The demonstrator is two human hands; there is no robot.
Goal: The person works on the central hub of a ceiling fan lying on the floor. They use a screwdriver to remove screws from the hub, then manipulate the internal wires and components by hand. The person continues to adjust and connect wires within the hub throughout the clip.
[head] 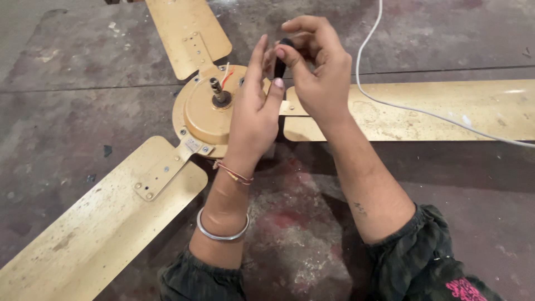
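Head view: black tool handle [280, 62] stood near upright, long axis twelve-to-six, pinched in right hand [315, 72] fingers, left hand [253, 114] thumb touching, above ceiling fan motor hub [203, 108]; shaft [217, 92] lay at nine o'clock, nearer left hand.

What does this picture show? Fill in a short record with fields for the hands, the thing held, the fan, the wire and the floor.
left hand: raised over the fan, fingers straight, touching the tool
right hand: fingers curled round the tool
tool: small, dark and slim, upright between both hands; its tip is hidden
fan: tan ceiling fan lying on the floor, three blades, short shaft and red wire at the hub
cord: white, lying across the right blade
floor: stained grey concrete
wrist: metal bangle and thread on the left
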